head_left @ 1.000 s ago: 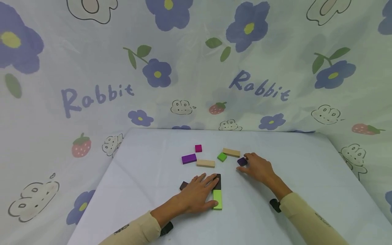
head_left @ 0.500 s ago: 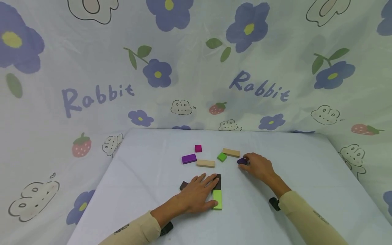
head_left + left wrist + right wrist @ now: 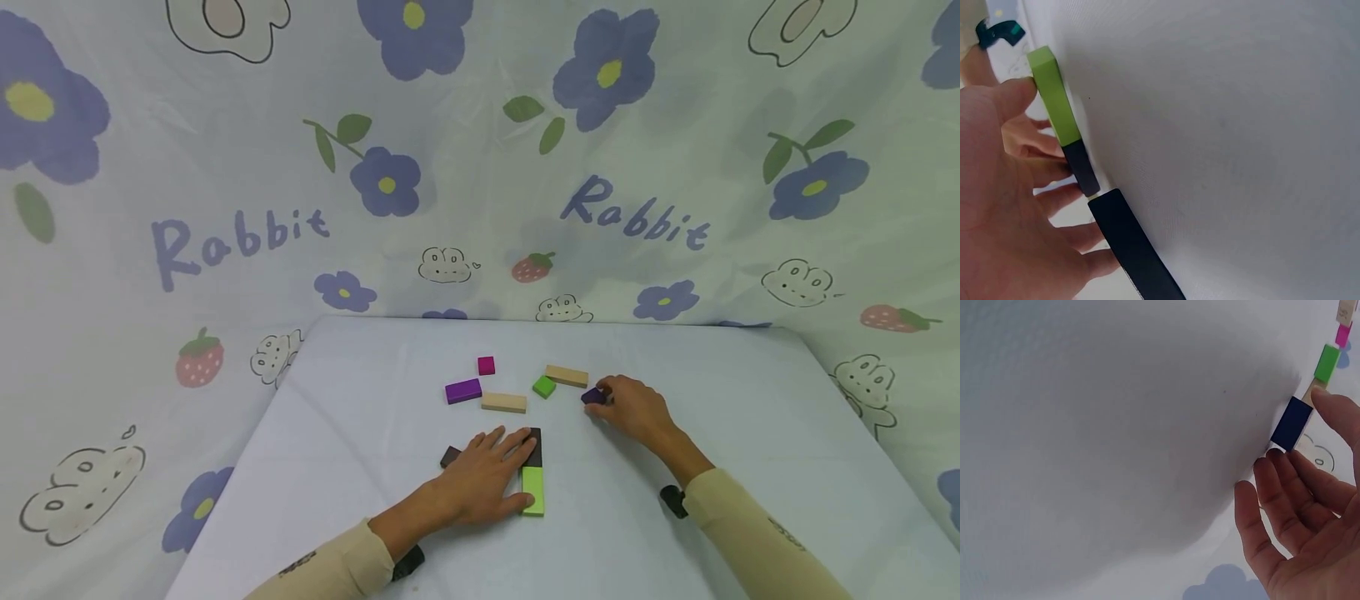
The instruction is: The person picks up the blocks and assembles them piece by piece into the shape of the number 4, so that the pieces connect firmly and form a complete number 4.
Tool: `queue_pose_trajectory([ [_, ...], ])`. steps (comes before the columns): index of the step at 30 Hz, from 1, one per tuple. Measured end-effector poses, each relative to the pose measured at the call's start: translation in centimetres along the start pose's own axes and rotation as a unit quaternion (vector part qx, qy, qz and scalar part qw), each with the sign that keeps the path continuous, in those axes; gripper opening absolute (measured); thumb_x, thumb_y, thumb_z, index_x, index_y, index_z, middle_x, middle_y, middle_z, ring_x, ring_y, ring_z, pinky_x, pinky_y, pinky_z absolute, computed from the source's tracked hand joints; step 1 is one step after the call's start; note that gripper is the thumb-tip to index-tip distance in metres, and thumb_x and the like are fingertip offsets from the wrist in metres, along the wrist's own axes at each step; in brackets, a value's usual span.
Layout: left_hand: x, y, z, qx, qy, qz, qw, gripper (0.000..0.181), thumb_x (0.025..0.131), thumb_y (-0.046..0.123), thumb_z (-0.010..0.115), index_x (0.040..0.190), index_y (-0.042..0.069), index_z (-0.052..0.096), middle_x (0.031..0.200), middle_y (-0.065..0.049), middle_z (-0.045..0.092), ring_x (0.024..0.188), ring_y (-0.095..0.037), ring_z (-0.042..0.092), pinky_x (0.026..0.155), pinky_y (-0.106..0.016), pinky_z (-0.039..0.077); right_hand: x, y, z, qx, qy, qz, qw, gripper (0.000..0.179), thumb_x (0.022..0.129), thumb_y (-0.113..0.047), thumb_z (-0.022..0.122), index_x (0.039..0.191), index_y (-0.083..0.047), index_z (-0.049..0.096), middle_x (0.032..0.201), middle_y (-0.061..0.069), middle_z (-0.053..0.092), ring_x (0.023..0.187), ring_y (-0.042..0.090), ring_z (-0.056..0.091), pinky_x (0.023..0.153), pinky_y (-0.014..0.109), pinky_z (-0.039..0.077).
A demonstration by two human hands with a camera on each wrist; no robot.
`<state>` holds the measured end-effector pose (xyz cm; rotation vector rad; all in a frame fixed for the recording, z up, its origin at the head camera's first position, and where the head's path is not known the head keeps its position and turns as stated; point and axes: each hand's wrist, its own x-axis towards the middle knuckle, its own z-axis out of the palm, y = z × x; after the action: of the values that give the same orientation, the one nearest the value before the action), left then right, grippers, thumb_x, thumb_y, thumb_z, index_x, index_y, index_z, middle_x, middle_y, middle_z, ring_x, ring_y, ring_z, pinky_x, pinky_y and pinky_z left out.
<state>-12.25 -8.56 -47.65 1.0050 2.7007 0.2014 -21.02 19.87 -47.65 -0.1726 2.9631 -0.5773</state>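
My left hand lies flat with fingers spread. Its thumb touches a lime-green block, and its fingertips reach a black block set end to end with the lime one. From under the hand's far side pokes a dark block; in the left wrist view a long black block shows at the fingertips. Further back on the right, my right hand pinches a small dark blue-purple block between thumb and fingers. The right wrist view shows the dark block close over the table.
Behind the hands lie a magenta cube, a purple block, a plain wooden block, a green block and a second wooden block. A printed curtain hangs behind the white table.
The right hand's thumb and fingers have closed in on the small dark block, which was between parted fingers one second ago. My left hand stays where it was.
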Motion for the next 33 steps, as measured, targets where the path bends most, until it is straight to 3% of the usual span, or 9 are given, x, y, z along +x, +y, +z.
queue_pose_trajectory([
  [33,0.05,-0.06,0.12,0.003,0.002,0.001,1.0000,0.077,0.101,0.062,0.045,0.161,0.018,0.027,0.167,0.001,0.022,0.152,-0.032,0.023,0.119,-0.053,0.025,0.18,-0.73,-0.21,0.001,0.005,-0.028,0.9996,0.037,0.089,-0.022,0.079,0.121,-0.005,0.072,0.109,0.010,0.070,0.093,0.025,0.067,0.071,0.041,0.057],
])
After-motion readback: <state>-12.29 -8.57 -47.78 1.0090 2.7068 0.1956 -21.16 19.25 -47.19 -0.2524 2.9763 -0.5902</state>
